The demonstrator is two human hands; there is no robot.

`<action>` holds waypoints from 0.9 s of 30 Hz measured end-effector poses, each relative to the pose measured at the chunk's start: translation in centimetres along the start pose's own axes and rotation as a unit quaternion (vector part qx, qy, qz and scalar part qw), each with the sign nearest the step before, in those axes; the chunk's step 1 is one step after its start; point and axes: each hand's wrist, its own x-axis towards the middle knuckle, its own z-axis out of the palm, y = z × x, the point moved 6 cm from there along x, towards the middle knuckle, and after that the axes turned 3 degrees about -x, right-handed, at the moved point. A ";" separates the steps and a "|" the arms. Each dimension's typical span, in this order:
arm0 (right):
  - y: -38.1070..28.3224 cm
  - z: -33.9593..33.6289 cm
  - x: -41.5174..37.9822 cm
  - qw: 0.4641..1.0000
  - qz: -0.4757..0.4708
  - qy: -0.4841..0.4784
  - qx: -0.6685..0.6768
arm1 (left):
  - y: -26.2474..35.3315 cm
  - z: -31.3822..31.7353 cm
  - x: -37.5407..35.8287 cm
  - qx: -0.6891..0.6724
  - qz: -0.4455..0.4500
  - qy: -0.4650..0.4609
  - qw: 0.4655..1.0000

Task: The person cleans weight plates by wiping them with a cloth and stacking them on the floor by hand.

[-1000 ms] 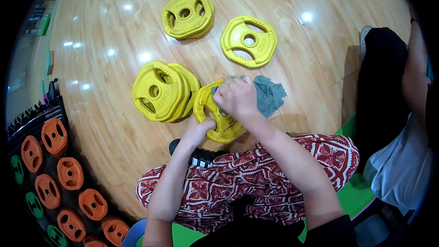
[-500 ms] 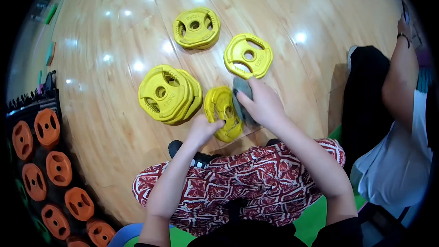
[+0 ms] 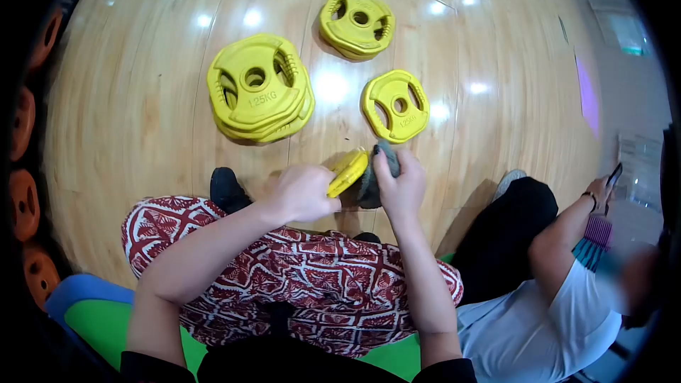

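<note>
My left hand (image 3: pixel 306 193) is closed around a small yellow weight plate (image 3: pixel 348 172), which is seen nearly edge-on. Just right of it, my right hand (image 3: pixel 402 183) grips a grey cloth (image 3: pixel 372 183), bunched beside the plate's edge. Beyond my hands, a single yellow plate (image 3: pixel 399 106) lies flat on the floor. A stack of yellow plates (image 3: pixel 259 92) marked 1.25KG rests to the left, and a smaller yellow stack (image 3: pixel 357 23) lies farther back.
At the right sits another person (image 3: pixel 539 319) in a light shirt and dark trousers, holding a phone (image 3: pixel 614 174). Orange plates (image 3: pixel 24 206) line the left edge. Beneath me is a green and blue seat (image 3: pixel 103 312).
The view has shifted and turned. The held yellow plate has tilted from showing its face to nearly edge-on. The cloth remains in my right hand, and the other person appears nearer.
</note>
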 end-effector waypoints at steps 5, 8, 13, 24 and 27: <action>-1.6 -0.4 -0.5 0.998 0.021 -0.015 0.060 | -0.4 -1.9 -0.2 0.039 0.011 0.044 0.998; -4.3 0.6 -1.2 0.990 -0.141 -0.021 0.015 | -0.8 -2.5 0.1 0.077 -0.004 0.036 0.996; -1.6 1.0 -0.4 0.997 -0.055 -0.048 -0.016 | -0.2 -2.0 0.0 0.068 0.032 -0.011 0.997; -2.4 1.4 -0.6 0.996 -0.069 -0.053 -0.017 | -0.4 -2.8 0.5 0.076 0.028 -0.036 0.996; -2.6 1.3 0.0 0.996 -0.078 -0.039 -0.025 | -0.5 -3.2 0.6 0.076 0.031 -0.036 0.996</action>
